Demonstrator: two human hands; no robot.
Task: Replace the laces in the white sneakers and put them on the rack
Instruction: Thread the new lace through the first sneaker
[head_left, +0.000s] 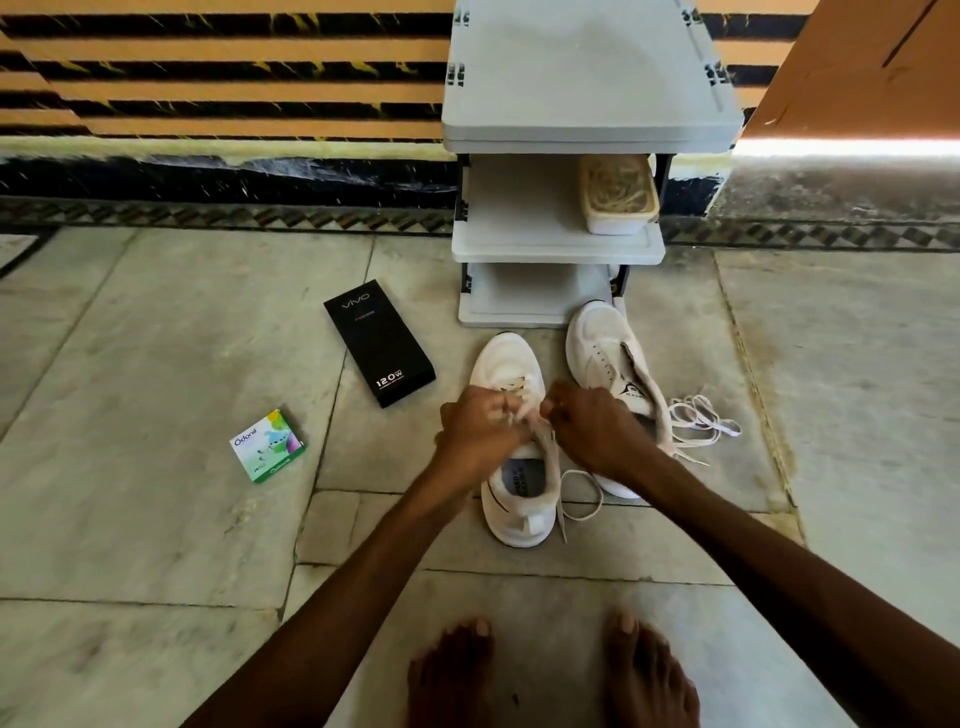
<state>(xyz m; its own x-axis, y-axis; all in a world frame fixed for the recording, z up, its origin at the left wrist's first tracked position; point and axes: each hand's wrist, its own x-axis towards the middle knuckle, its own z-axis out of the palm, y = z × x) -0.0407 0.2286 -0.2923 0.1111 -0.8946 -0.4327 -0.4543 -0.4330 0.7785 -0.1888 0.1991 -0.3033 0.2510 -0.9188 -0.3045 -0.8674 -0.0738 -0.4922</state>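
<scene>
Two hands down at the nearer white sneaker: left hand and right hand both pinched shut on its lace right above the tongue, knuckles nearly touching. Rest of that lace looping off the right side of the shoe onto the floor, one loop and a tail. Insole label visible inside the heel opening but too blurry to read. Second white sneaker just beside it on the right, unlaced, tongue flopped open with a small dark logo, wording not readable. One loose lace bunched on the floor against its right side. Both shoes sitting on the floor right in front of the grey rack, not on it. Three shelves countable on the rack, one tub of something stringy on the middle one. Left of the shoes, one black box reading "vivo" and "120W". Further left, one small green-and-white box marked "Odonil". Two bare feet at the bottom edge.
</scene>
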